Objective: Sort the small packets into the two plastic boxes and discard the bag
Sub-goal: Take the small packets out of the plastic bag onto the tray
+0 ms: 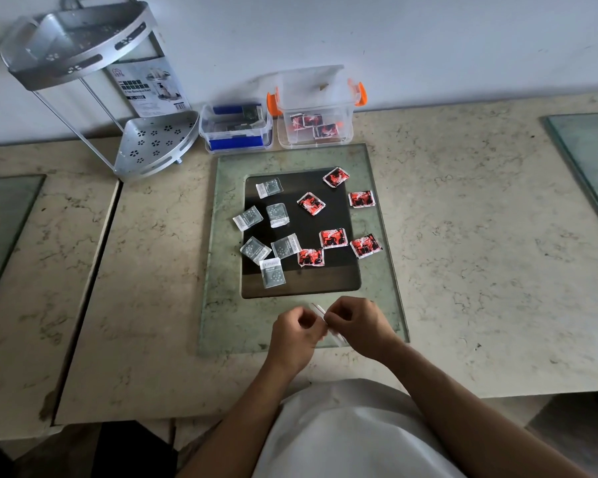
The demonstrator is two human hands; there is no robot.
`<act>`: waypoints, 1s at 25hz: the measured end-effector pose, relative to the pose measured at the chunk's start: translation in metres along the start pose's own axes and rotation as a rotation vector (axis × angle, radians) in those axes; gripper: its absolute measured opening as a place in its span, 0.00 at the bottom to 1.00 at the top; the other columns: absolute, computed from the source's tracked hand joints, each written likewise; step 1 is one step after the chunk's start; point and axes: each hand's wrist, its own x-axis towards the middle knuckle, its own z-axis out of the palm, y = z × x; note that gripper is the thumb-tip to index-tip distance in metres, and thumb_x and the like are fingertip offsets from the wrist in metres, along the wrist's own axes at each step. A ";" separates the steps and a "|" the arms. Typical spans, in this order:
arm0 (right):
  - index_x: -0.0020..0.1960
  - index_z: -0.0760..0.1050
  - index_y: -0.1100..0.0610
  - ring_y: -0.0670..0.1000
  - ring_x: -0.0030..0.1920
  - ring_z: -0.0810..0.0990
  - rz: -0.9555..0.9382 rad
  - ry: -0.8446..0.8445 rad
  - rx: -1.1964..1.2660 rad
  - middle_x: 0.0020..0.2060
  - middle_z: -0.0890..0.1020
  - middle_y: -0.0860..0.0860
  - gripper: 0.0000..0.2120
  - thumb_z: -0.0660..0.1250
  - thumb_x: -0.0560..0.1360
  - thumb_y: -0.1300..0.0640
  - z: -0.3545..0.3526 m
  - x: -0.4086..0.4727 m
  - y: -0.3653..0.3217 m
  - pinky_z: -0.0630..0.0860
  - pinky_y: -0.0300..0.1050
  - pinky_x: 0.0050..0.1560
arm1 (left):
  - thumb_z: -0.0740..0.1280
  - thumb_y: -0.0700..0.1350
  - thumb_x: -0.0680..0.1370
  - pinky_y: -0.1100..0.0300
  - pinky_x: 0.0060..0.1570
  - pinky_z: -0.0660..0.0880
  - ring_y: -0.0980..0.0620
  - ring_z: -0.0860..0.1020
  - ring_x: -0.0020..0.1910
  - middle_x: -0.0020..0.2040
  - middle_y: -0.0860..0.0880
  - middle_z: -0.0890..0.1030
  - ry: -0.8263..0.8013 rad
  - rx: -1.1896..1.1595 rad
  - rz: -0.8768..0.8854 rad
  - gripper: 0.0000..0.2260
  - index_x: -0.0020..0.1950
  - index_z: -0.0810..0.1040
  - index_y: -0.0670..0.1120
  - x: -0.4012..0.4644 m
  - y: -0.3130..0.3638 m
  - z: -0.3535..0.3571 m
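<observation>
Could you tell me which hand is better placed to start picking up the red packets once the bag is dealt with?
Probably the right hand: the red packets lie right of centre, below the orange-latched box. Both hands hold the bag now.

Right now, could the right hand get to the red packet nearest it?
Probably not at once: the right hand and left hand both pinch the clear bag. Nothing blocks the way to that red packet.
</observation>
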 end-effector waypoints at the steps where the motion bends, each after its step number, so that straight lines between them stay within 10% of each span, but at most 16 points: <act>1: 0.36 0.80 0.53 0.41 0.29 0.75 0.008 0.005 -0.011 0.30 0.82 0.47 0.08 0.69 0.73 0.55 0.002 -0.001 0.001 0.70 0.33 0.29 | 0.71 0.46 0.75 0.47 0.43 0.81 0.44 0.84 0.39 0.36 0.45 0.85 -0.011 0.011 0.001 0.09 0.39 0.80 0.42 0.000 -0.001 0.001; 15: 0.36 0.74 0.56 0.47 0.30 0.76 -0.010 0.248 -0.096 0.30 0.79 0.48 0.06 0.69 0.71 0.57 -0.007 0.002 0.000 0.74 0.45 0.30 | 0.70 0.43 0.71 0.60 0.30 0.64 0.51 0.71 0.32 0.36 0.52 0.75 0.218 0.539 0.290 0.07 0.37 0.74 0.45 -0.001 0.006 -0.004; 19: 0.39 0.77 0.55 0.46 0.32 0.83 -0.027 0.179 0.003 0.31 0.83 0.48 0.05 0.68 0.74 0.57 -0.009 0.001 -0.003 0.80 0.42 0.32 | 0.70 0.51 0.74 0.57 0.31 0.75 0.52 0.78 0.33 0.34 0.52 0.79 0.145 0.171 0.012 0.10 0.38 0.73 0.49 -0.005 0.021 -0.002; 25: 0.39 0.79 0.55 0.45 0.30 0.83 -0.088 0.141 0.005 0.30 0.83 0.48 0.04 0.70 0.73 0.59 -0.006 -0.003 -0.006 0.80 0.41 0.32 | 0.69 0.50 0.74 0.59 0.30 0.66 0.54 0.69 0.29 0.30 0.52 0.72 0.142 0.251 -0.061 0.13 0.34 0.69 0.47 -0.005 0.014 0.001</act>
